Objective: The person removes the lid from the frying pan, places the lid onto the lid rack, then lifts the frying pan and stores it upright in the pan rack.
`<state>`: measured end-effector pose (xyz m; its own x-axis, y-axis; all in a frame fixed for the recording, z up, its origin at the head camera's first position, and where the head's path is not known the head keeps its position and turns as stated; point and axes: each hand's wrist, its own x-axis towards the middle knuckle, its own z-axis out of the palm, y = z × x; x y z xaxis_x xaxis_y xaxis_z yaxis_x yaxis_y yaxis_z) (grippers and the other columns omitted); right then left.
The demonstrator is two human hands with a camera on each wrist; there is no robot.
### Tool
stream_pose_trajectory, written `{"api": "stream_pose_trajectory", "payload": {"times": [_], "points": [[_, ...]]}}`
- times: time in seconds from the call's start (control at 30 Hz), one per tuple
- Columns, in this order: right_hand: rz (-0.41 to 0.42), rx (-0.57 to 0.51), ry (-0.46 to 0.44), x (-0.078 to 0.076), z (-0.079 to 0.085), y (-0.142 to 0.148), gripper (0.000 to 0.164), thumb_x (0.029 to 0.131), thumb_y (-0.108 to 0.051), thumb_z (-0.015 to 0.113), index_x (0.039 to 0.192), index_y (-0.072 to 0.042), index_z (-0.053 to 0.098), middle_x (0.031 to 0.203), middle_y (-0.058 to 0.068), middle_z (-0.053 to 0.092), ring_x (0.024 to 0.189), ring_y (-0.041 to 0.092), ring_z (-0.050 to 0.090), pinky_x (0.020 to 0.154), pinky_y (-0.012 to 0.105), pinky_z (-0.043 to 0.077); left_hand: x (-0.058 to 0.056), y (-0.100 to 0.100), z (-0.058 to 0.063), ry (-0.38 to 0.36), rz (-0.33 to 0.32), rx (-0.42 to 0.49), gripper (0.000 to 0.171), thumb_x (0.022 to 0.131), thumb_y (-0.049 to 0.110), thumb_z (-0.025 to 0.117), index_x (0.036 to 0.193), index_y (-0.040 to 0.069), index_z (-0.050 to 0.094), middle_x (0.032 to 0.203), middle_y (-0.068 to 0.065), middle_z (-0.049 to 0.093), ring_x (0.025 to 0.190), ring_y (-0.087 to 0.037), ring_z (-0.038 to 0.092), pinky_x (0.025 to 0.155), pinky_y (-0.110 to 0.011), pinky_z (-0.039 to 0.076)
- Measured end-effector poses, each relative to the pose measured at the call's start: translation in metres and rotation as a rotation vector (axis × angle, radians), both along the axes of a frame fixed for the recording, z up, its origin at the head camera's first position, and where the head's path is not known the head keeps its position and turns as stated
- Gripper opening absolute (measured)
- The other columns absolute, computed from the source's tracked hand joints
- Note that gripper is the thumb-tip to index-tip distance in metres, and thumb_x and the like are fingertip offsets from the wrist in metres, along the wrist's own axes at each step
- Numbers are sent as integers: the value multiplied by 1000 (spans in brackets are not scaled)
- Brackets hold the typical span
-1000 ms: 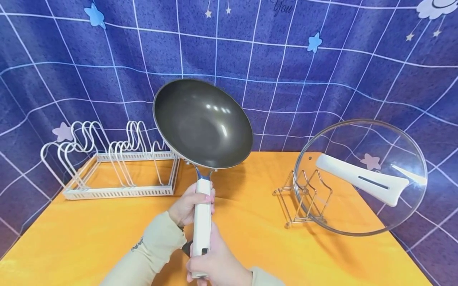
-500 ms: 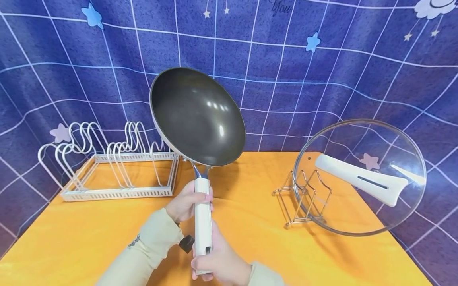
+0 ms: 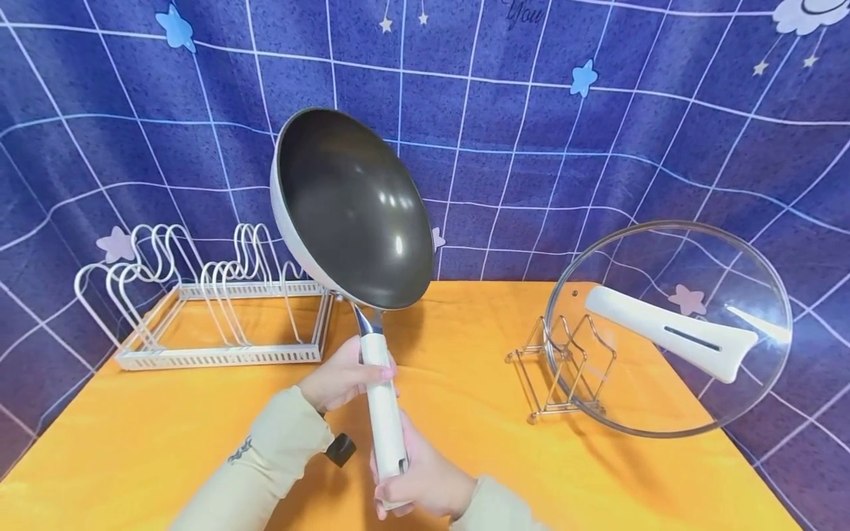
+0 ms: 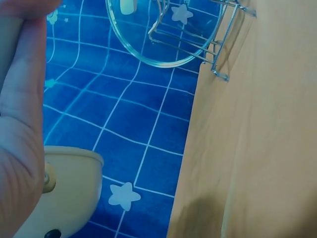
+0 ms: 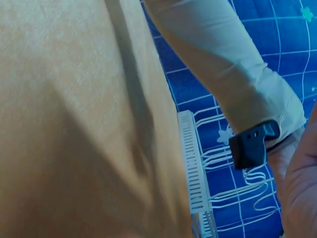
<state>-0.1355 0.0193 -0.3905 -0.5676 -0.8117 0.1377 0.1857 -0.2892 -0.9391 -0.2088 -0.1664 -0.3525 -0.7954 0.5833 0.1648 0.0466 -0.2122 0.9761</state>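
A deep frying pan [image 3: 352, 214] with a dark inside and a pale outer wall is held up over the table, tilted so its inside faces me. My left hand [image 3: 341, 376] grips the upper part of its white handle [image 3: 383, 402], just below the metal neck. Lower down, my right hand [image 3: 421, 472] holds the handle's end. In the left wrist view the pan's pale outer side [image 4: 74, 183] shows beside the left hand [image 4: 22, 134]. The right wrist view catches only an edge of the right hand [image 5: 302, 183].
On the left of the orange table [image 3: 199, 428] stands a white wire rack [image 3: 219, 356]. To the right, a small metal rack [image 3: 564, 405] holds a glass lid [image 3: 684, 413] with a white handle [image 3: 671, 332]. A blue grid-patterned cloth [image 3: 505, 133] hangs behind.
The pan has risen and shifted left, turning so more of its outer left side shows. The handle's lower end has swung right with my right hand. Racks and lid stay put.
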Motion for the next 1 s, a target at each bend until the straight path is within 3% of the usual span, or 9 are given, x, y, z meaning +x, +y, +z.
{"api": "stream_pose_trajectory", "payload": {"times": [0.17, 0.4, 0.5, 0.73, 1.0], "points": [[-14, 64, 41, -2, 2, 2, 88, 68, 12, 49, 144, -4, 8, 77, 0, 51, 55, 7, 59, 44, 16, 40, 6, -1, 3, 14, 42, -35, 17, 88, 0, 62, 98, 1, 48, 84, 0, 63, 76, -16, 69, 76, -33, 59], [-274, 352, -4, 6, 23, -10, 83, 60, 12, 58, 135, -6, 28, 92, 14, 47, 55, 18, 55, 41, 20, 41, 8, 1, 4, 54, 136, -83, 11, 85, -6, 55, 94, -7, 49, 81, -2, 62, 75, -16, 67, 76, -37, 59], [-326, 404, -8, 8, 28, -13, 79, 58, 12, 63, 128, -7, 33, 93, 15, 47, 58, 21, 55, 40, 22, 43, 8, 1, 5, 55, 145, -91, 11, 86, -7, 54, 95, -7, 47, 82, -3, 61, 75, -16, 67, 76, -36, 59], [-281, 325, -53, 10, 22, -12, 79, 58, 13, 58, 129, -7, 29, 63, 7, 54, 48, 17, 58, 38, 20, 42, 9, 5, 10, 68, 143, -144, 19, 86, -6, 55, 100, -6, 43, 82, -5, 60, 73, -16, 67, 76, -35, 58], [-155, 196, -48, 2, 15, -9, 96, 66, 13, 56, 148, -10, 11, 65, 3, 55, 50, 13, 60, 45, 21, 47, 7, 3, 19, 159, 149, -161, 18, 83, -5, 62, 91, -17, 50, 77, -4, 64, 70, -16, 69, 73, -34, 58]]}}
